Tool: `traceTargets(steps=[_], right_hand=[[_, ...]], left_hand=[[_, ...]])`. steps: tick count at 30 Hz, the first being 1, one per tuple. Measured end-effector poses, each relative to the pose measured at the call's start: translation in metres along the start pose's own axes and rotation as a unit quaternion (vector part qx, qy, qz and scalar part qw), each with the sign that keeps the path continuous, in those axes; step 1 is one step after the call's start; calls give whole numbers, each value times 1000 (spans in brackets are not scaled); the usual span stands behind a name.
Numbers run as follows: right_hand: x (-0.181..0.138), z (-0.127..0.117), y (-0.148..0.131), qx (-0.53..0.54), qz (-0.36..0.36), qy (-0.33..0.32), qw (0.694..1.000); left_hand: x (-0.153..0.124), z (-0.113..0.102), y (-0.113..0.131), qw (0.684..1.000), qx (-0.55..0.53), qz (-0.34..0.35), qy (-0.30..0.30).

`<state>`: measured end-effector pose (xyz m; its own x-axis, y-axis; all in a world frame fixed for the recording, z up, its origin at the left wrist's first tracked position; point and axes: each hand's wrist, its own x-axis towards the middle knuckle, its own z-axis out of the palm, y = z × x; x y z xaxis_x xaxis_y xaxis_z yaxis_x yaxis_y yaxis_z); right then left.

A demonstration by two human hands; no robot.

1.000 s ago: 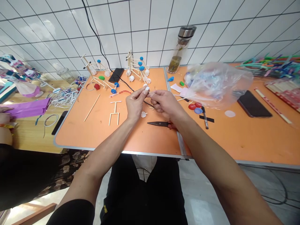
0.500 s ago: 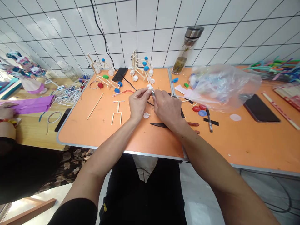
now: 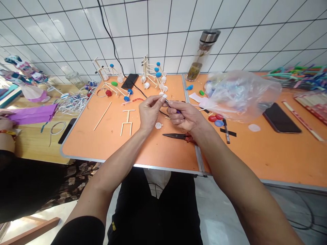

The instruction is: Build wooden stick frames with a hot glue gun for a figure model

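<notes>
My left hand (image 3: 149, 112) pinches a small white piece (image 3: 164, 96) between thumb and fingertips. Beside it, my right hand (image 3: 184, 115) is closed around a slim dark tool (image 3: 166, 101), its tip close to the white piece; its exact kind is unclear. Below my hands lie a small clear round cap (image 3: 158, 125) and scissors (image 3: 176, 136) with dark blades and reddish handles, partly under my right wrist. Left of my left hand is a flat frame of thin wooden sticks (image 3: 127, 122).
Stick models with coloured balls (image 3: 150, 73) stand by the wall near a black phone (image 3: 130, 81). A glass bottle (image 3: 201, 56), plastic bag (image 3: 242, 95) and second phone (image 3: 281, 117) are rightward. At far left, a person's hand rests on purple paper (image 3: 35, 114).
My right hand has turned, so its curled fingers now show around the slim tool, and more of the scissors' handles are covered. My left hand keeps its pinch on the white piece.
</notes>
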<state>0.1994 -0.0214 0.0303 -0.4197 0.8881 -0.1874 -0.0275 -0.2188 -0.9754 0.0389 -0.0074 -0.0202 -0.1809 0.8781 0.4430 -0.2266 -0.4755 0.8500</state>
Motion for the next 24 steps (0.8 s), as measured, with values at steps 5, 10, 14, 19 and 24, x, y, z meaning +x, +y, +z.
traceTargets(steps=[5,10,14,19,24], right_hand=[[-3,22,22,-428,-191,236,851],[-5,22,23,-478,-204,247,818],[1,0,10,-103,-101,67,987],[8,-1,15,-37,-108,60,992],[0,20,27,-501,-228,255,795]], left_hand=[[1,-5,-9,999,37,-19,13],[0,-6,-10,999,44,-16,3],[0,-3,-4,1000,5,12,-11],[3,-4,-8,1000,19,10,-16],[3,-6,-13,998,63,3,-10]])
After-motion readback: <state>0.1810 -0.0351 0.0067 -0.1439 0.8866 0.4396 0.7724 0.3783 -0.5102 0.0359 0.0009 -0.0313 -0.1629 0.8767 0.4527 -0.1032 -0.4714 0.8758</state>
